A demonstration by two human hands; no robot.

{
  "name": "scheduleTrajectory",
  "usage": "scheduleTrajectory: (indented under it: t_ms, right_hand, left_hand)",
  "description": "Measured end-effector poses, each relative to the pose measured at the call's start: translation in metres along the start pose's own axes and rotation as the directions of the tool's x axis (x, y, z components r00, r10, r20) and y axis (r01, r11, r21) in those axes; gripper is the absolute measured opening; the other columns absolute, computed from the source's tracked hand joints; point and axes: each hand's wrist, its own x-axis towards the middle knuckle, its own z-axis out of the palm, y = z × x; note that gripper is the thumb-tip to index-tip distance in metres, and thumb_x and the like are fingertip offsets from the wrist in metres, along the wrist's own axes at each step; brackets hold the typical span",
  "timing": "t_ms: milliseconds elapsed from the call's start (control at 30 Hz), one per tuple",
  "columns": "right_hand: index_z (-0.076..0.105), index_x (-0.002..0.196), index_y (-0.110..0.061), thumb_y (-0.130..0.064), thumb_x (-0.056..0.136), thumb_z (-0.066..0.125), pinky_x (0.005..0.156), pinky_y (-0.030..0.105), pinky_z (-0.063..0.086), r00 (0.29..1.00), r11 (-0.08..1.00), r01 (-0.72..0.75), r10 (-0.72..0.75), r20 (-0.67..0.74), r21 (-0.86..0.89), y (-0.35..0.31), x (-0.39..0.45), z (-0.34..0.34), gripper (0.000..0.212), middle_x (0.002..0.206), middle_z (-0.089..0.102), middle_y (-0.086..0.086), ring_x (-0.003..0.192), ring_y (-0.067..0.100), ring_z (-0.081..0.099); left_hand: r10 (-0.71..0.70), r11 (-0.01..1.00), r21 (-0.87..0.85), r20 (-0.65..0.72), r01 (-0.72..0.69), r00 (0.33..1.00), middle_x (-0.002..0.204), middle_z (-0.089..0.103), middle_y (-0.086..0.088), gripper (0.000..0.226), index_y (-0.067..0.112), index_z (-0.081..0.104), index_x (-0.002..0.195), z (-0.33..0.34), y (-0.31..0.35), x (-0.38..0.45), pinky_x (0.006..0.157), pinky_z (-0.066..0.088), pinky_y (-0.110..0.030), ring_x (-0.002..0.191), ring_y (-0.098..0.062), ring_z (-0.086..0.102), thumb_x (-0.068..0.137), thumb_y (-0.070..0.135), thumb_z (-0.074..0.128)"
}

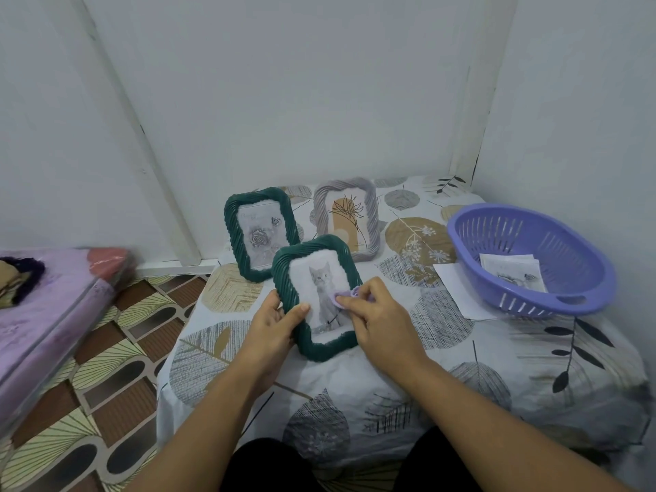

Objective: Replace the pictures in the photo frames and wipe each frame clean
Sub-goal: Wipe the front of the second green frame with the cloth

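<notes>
While your left hand (275,323) holds the green frame with the cat picture (317,298) by its left edge, thumb curled over the front and fingers behind, your right hand (374,314) pinches a small purple cloth (342,297) against the glass. The cloth sits on the right side of the cat picture, right under your right fingertips. The frame is tilted up toward you, and its bottom edge is low by the tabletop (461,349), which has a cover with big leaves on it. Just past your left grip stands another green frame (261,233) with a gray rose picture. Behind your right grip stands a gray frame (349,216) with a drawn plant on a tan shape. Both stand upright near the wall. Far to the right of your right grip sits a purple basket (529,259) with holes in its sides. Some printed paper pictures (511,273) lie inside it. A white sheet (458,291) pokes out from under the basket on the side nearer your hand. Way off to the left of your left grip there is a pink bed (46,307).
</notes>
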Motion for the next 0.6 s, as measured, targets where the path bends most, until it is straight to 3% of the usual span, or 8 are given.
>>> scheduleTrajectory:
  t_ms: [133,600]
  right_hand:
    - [0.076,0.118,-0.022,-0.021,0.099,0.066,0.062,0.023,0.05,0.999,0.999,0.04,-0.04,0.007,-0.022,-0.0041,-0.0053,0.0008,0.022,0.098,0.045,-0.008,0.078,-0.001,0.04]
    - [0.077,0.115,-0.022,-0.027,0.1,0.06,0.065,0.022,0.048,0.999,0.999,0.042,-0.042,-0.008,0.003,-0.0041,-0.0052,-0.0043,0.023,0.098,0.039,-0.011,0.086,-0.01,0.035]
  left_hand:
    - [-0.005,1.0,-0.007,-0.004,0.005,1.0,0.126,0.072,-0.017,0.036,0.013,0.054,0.136,-0.0002,-0.0012,0.0003,0.106,0.051,-0.056,0.118,-0.036,0.069,0.103,0.0,0.055]
    - [0.006,0.999,0.04,-0.019,-0.005,1.0,0.128,0.072,-0.014,0.037,0.016,0.053,0.139,-0.0019,-0.0036,0.0014,0.108,0.048,-0.059,0.12,-0.035,0.068,0.104,0.005,0.057]
